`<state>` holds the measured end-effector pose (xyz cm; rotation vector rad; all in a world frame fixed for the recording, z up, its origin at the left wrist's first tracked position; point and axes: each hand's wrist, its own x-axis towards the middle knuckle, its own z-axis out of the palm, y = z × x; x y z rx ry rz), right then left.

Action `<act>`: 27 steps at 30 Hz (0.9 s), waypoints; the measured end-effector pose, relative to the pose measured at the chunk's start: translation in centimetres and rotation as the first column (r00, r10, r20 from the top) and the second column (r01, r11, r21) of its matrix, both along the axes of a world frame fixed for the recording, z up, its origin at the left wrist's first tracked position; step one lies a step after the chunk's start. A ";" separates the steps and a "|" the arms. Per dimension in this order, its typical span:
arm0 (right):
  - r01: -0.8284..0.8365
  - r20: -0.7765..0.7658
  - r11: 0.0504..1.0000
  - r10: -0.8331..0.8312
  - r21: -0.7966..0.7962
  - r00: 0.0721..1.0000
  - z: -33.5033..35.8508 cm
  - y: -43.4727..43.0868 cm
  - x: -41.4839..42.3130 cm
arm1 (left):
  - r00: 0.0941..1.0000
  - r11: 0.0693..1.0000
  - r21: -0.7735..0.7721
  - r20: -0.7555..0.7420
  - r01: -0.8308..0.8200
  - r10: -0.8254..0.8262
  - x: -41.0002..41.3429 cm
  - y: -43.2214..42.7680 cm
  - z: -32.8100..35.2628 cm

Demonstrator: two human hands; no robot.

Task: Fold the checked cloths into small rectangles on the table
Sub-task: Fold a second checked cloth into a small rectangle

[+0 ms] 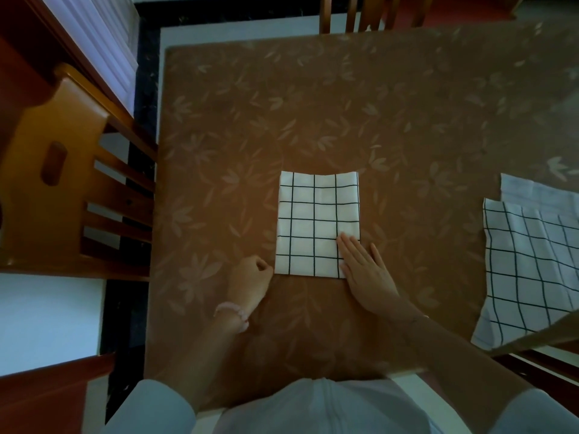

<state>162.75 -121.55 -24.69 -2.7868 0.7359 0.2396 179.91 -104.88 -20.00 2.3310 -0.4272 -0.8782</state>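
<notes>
A white cloth with black checks lies folded into a rectangle in the middle of the table. My right hand lies flat with fingers together on the cloth's near right corner, holding nothing. Beside the near left corner, my left hand rests on the table with its fingers curled shut, close to the cloth edge. A second checked cloth lies spread out at the table's right edge, partly hanging over the near corner.
The table wears a brown leaf-patterned cover. A wooden chair stands at the left side and another chair back at the far side. A pale folded layer shows behind the spread cloth.
</notes>
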 end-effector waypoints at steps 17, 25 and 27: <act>0.041 0.024 0.998 -0.040 -0.042 0.999 -0.3 0.0 -0.3 | 0.206 0.475 0.415 0.545 0.775 -0.813 -1.1 -0.1 -5.1; 0.083 0.022 0.995 -0.082 -0.055 0.996 -0.6 0.1 -0.5 | 0.302 0.594 0.334 0.622 0.732 -0.722 -0.1 -0.4 -3.0; 0.093 0.019 0.995 -0.093 -0.042 0.996 -0.5 0.2 -0.4 | 0.336 0.629 0.258 0.667 0.733 -0.665 -0.6 -2.3 -2.2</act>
